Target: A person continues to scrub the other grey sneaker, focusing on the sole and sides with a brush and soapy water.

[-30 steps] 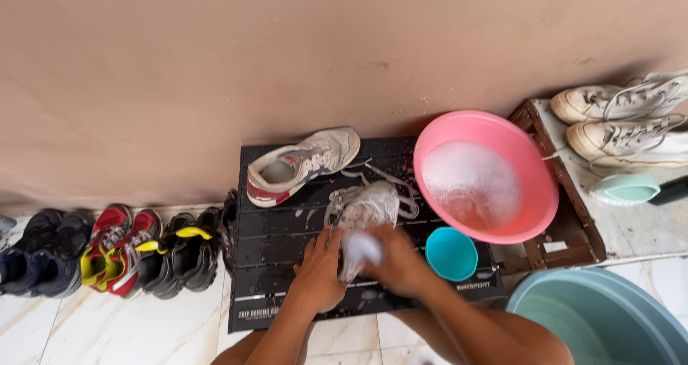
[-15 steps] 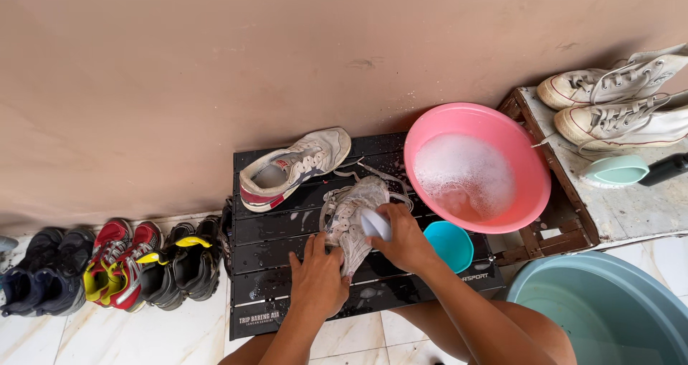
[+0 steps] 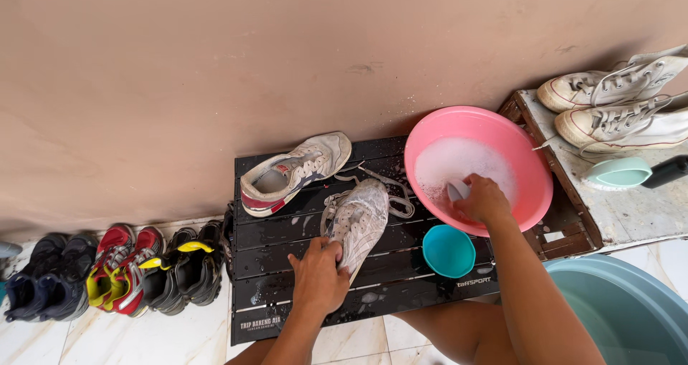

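Your left hand (image 3: 319, 279) gripping the soapy white sneaker (image 3: 360, 220), your right hand (image 3: 484, 200) at two o'clock, fingers curled around a white brush (image 3: 456, 190) in the foamy pink plastic basin (image 3: 527, 166).

We see both of our bare forearms reaching forward from the lower edge of the view. Our left hand (image 3: 319, 279) lies palm down, knuckles up, its fingers curled over the heel end of the soapy white sneaker (image 3: 358, 220) and pressing it flat. The left wrist is straight and the forearm runs back toward us, slightly to the left. Our right hand (image 3: 484, 200) is stretched further out, up and to the right of that sneaker, with the fingers bent downward and closed around something small and pale that we cannot make out. The right forearm slants down to the right, the bent knee beneath it.
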